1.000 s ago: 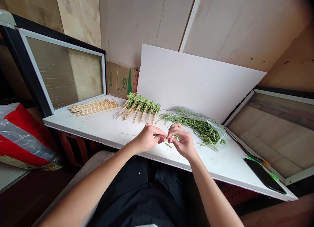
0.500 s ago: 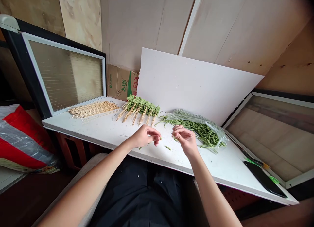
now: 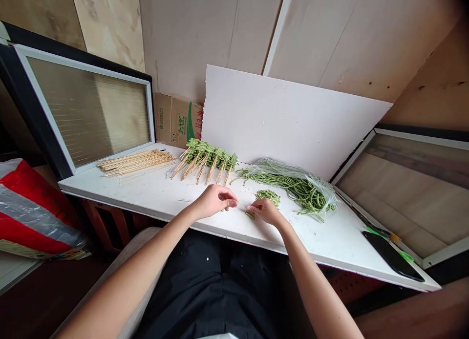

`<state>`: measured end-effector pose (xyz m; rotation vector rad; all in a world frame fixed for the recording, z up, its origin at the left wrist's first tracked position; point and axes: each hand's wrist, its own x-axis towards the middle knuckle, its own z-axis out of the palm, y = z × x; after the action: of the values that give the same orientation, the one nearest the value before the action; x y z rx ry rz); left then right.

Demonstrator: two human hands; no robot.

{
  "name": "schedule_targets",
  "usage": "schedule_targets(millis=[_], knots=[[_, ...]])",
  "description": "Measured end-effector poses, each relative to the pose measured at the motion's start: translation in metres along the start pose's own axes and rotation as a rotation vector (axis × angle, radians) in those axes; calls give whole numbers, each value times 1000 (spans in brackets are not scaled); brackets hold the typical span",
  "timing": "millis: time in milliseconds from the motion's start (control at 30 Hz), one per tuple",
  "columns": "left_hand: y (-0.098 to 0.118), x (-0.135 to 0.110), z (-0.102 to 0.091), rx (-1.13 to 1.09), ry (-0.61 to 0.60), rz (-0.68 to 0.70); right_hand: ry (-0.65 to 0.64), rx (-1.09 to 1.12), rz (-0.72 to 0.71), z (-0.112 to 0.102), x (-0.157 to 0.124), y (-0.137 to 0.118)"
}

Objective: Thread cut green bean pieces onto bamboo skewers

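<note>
My left hand (image 3: 215,202) is closed in a pinch above the table, with a small pale green bit of bean showing at its fingertips. My right hand (image 3: 266,212) reaches down to the tabletop, thumb and fingers together at a short piece of green bean (image 3: 249,215). Just behind it is a small heap of cut bean pieces (image 3: 269,196). Farther back, long green beans (image 3: 306,195) spill from a clear plastic bag (image 3: 282,166). Bean skewers (image 3: 210,156) are stacked left of them, their wooden sticks pointing toward me.
Bare wooden skewers (image 3: 135,162) lie in a bundle at the left of the white table (image 3: 154,192). A cardboard box (image 3: 178,121) and a white board (image 3: 286,119) stand behind. At the right edge rests a black phone (image 3: 394,256), with a scissors-like tool nearby.
My right hand has moved down and left onto the bean piece on the table, uncovering the heap of cut pieces. My left hand has shifted slightly. The view has tilted a little.
</note>
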<state>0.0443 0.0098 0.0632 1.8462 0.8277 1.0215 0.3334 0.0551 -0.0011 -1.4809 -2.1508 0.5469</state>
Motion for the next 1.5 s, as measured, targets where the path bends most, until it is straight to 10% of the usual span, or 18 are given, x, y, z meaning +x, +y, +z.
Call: schedule_targets(millis=[500, 1000, 1500], knots=[[-2, -3, 16, 243, 178, 348, 53, 376, -260, -25, -32, -106], [0, -3, 1, 475, 200, 396, 222, 356, -245, -42, -32, -99], [1, -5, 16, 617, 191, 537, 336, 124, -544, -24, -37, -115]])
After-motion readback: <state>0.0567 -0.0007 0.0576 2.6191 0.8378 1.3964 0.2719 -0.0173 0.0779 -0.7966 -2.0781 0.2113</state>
